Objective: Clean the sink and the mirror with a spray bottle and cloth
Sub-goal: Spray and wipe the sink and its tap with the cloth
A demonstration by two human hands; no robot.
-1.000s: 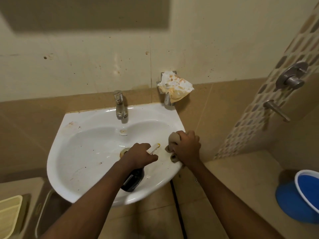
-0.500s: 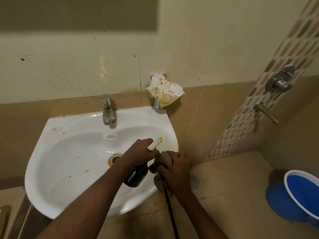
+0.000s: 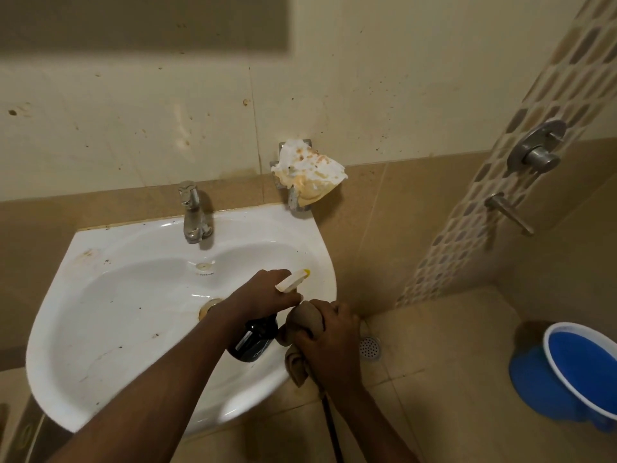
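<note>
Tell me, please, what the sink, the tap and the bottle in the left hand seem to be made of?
Sink: probably glazed ceramic; it is white, glossy, with soft highlights.
Tap: metal, likely chromed or steel; grey and shiny, though dulled by stains.
Spray bottle, held by the left hand: dark and glossy, either plastic or glass, I cannot tell which; its pale nozzle looks like plastic.

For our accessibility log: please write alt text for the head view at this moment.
Over a stained white sink, a person's left hand grips a dark spray bottle, its nozzle aimed at the right rim, while the right hand grips a bunched brown cloth there. A tap stands behind the basin; a blue bucket sits on the floor at right.
</note>
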